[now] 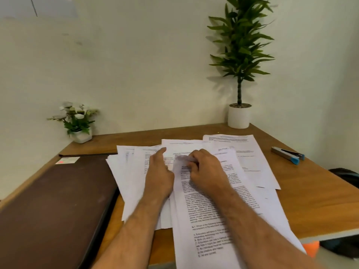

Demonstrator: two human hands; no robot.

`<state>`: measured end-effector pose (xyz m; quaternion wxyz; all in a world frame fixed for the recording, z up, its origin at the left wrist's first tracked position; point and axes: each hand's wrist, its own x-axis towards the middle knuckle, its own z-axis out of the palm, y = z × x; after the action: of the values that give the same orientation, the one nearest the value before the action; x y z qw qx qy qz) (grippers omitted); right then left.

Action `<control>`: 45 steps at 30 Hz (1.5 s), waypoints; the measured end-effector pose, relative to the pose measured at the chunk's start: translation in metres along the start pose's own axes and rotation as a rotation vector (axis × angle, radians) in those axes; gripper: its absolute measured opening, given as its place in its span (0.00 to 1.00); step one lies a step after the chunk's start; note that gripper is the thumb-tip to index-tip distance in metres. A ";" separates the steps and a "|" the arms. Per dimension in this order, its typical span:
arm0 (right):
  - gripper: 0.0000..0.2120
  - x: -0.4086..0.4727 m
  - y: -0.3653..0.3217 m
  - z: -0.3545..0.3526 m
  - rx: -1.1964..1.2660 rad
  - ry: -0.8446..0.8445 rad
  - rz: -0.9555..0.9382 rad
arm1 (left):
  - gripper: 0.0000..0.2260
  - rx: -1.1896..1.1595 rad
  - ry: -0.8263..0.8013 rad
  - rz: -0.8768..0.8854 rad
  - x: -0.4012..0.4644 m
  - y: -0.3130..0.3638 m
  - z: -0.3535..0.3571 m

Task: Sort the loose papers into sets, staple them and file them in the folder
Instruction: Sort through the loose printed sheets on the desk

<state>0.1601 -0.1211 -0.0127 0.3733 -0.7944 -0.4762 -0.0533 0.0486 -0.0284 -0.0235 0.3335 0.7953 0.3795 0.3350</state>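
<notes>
Several loose printed papers [252, 164] lie spread over the middle of the wooden table [310, 200]. My right hand [206, 169] pinches the top corner of a printed sheet [206, 216] that runs toward the near edge. Beside it, my left hand [158, 171] rests flat on the papers with straight fingers. A closed dark brown folder [54, 206] lies at the left. At the right of the table lies a grey stapler [287, 154] with a blue tip.
A small white pot of flowers [77, 123] stands at the back left. A tall green plant in a white pot [239, 115] stands at the back right. An orange object [311, 247] and a dark object [343, 175] sit beyond the table's right edge.
</notes>
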 end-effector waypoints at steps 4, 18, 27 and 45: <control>0.09 0.006 -0.007 0.001 -0.022 -0.011 -0.094 | 0.34 -0.156 0.001 -0.124 0.005 -0.003 -0.009; 0.27 0.014 0.006 0.011 -0.131 -0.109 -0.154 | 0.09 0.046 -0.146 0.024 0.005 -0.001 -0.005; 0.26 0.026 0.014 -0.005 -0.330 -0.294 -0.036 | 0.16 0.465 0.018 -0.042 0.001 -0.006 -0.008; 0.21 0.038 -0.028 0.036 -0.137 -0.300 -0.082 | 0.11 0.479 0.061 -0.127 0.005 -0.009 -0.023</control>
<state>0.1489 -0.0631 -0.0067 0.2407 -0.7968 -0.5540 0.0185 0.0295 -0.0134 -0.0158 0.1441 0.8158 0.5071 0.2377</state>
